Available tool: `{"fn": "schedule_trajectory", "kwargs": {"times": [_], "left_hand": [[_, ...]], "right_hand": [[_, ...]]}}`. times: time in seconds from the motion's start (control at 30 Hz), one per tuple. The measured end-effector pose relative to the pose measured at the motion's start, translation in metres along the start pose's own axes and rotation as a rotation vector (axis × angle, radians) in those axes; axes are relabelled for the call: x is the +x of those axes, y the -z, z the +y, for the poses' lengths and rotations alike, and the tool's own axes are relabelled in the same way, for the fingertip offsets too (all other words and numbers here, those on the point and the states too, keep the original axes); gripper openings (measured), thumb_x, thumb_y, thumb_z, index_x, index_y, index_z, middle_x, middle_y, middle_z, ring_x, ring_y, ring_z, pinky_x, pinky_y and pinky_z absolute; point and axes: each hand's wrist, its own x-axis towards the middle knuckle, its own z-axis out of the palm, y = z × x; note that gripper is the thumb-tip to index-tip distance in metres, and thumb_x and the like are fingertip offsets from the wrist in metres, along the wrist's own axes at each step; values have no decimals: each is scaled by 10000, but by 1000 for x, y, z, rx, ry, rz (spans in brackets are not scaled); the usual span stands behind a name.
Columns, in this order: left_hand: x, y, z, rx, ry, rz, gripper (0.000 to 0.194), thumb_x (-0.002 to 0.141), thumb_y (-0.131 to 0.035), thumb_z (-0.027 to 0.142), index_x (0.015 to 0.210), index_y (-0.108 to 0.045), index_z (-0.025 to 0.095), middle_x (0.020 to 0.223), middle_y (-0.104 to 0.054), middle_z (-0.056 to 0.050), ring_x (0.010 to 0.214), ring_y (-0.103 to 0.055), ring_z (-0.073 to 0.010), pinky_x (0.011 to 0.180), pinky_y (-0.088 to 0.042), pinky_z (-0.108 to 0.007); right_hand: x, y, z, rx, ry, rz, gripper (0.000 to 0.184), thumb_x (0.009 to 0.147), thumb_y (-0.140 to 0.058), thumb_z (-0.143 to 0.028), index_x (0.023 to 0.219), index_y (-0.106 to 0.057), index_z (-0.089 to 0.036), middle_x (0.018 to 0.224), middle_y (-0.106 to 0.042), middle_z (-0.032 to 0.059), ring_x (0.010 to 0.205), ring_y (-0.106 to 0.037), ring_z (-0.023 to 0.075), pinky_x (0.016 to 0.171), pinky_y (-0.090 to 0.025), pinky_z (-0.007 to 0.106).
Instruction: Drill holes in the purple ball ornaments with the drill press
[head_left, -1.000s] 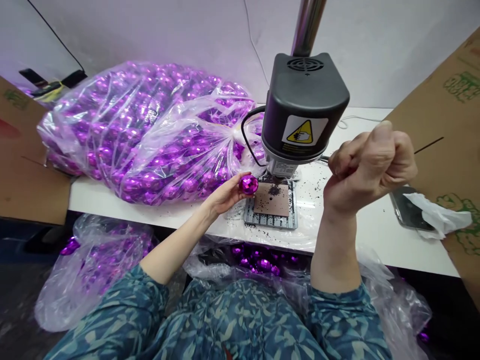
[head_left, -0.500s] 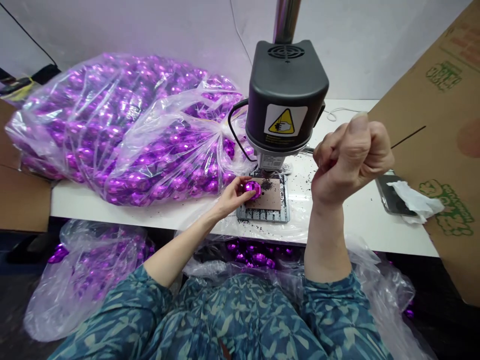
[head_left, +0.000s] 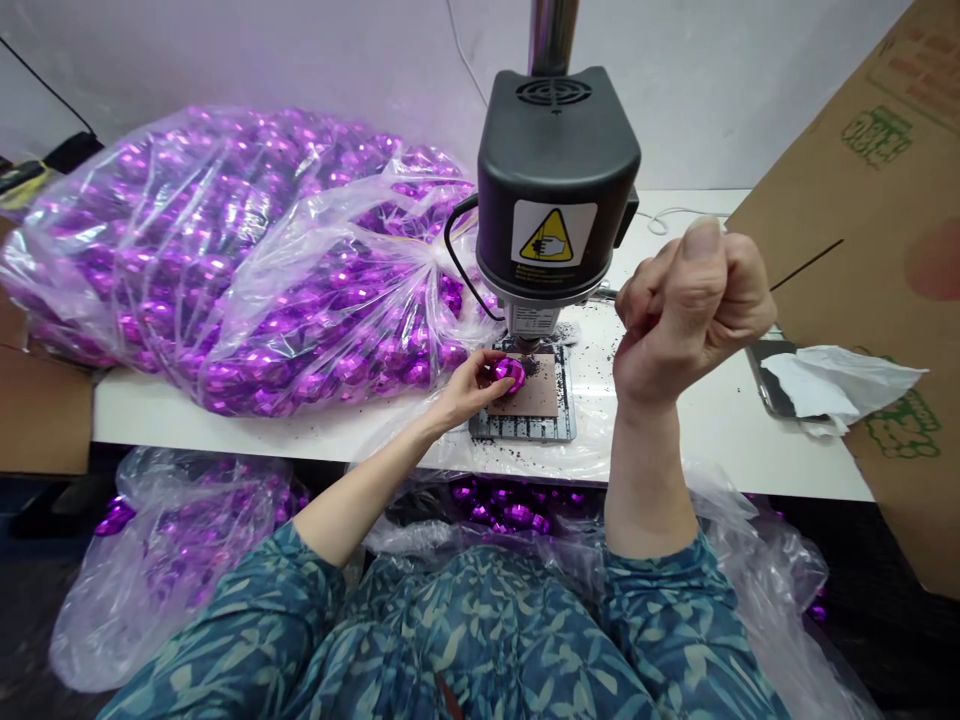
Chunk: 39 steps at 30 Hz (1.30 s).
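A shiny purple faceted ball (head_left: 510, 373) is pinched in the fingers of my left hand (head_left: 474, 388). It is over the brown board (head_left: 536, 402) on the slotted metal base plate (head_left: 517, 430), just below and left of the machine's lower tip. The black drill press (head_left: 559, 150) with a yellow warning label stands on a metal column (head_left: 553, 40). My right hand (head_left: 694, 310) is raised to its right in a closed fist. A thin metal lever (head_left: 604, 292) runs from the machine into this fist, and the gripped end is hidden.
Left of the machine lies a big clear bag (head_left: 247, 260) of purple balls. Dark crumbs litter the white table (head_left: 637, 440). A phone (head_left: 772, 380) lies under white tissue (head_left: 840, 380) at right, before a cardboard box (head_left: 847, 220). More purple balls (head_left: 517, 515) sit below the table edge.
My left hand has moved the purple ball from the plate's left side to over the brown board, near the machine's tip. The right fist keeps its hold. The camera view has shifted.
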Motion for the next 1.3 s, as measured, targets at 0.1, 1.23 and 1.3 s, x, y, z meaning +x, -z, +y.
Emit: {"fn": "schedule_trajectory", "kwargs": {"times": [0.1, 1.23, 1.3], "left_hand": [[-2, -4, 5, 109, -46, 14, 487, 839, -772, 404, 1227, -601, 165, 1101, -704, -99, 847, -647, -165, 775, -545, -323], [-1, -36, -4, 238, -182, 177, 467, 759, -863, 276, 1142, -613, 187, 1116, -696, -92, 1027, -660, -245, 907, -529, -381], [-1, -35, -4, 243, -197, 177, 463, 760, -864, 268, 1140, -613, 184, 1115, -700, -92, 1033, -662, -245, 909, -530, -380]], "right_hand": [[1, -1, 1, 31, 8, 10, 489, 949, -554, -445, 610, -271, -237, 446, -287, -71, 371, -277, 57, 400, -249, 281], [-21, 9, 22, 87, 199, 69, 490, 943, -523, -326, 601, -196, -199, 433, -202, -62, 361, -183, 49, 361, -185, 254], [-22, 10, 25, 134, 248, 59, 482, 940, -517, -261, 598, -184, -193, 437, -197, -61, 357, -181, 40, 348, -179, 241]]}}
